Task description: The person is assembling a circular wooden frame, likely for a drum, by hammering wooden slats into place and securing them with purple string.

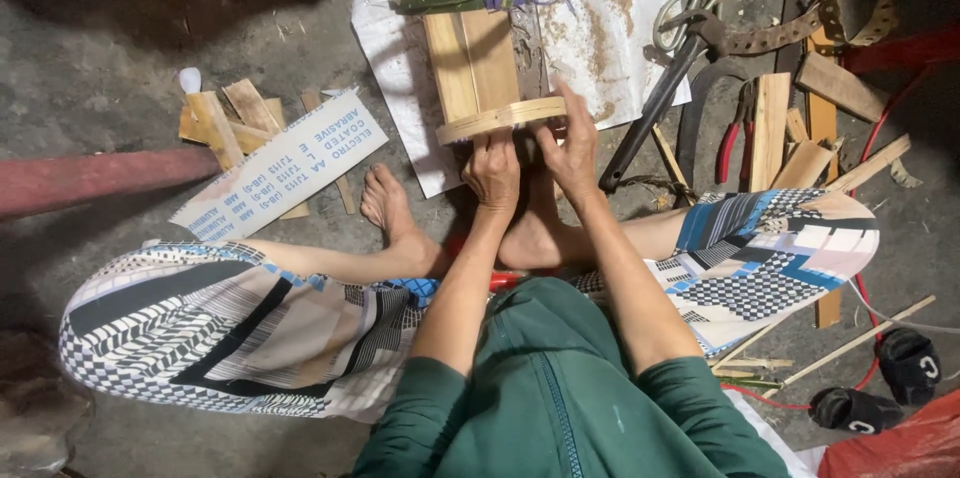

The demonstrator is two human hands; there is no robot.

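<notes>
Down on the floor [120, 48], a wooden frame [478, 63] lies on white sacking [610, 28]. Both the left hand [492, 170] and right hand [570, 150] pinch its curved near strip [500, 119], fingers closed on that edge.

A white rectangular label sheet [283, 166] with blue print lies on the floor.

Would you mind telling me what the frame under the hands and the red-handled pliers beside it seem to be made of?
The frame looks like pale split bamboo or unfinished wood: straw colour, lengthwise grain, a thin strip bent round its near end. Both the left hand and right hand press on that strip. The pliers look like dark, dull metal with red grips, probably plastic or rubber.
</notes>
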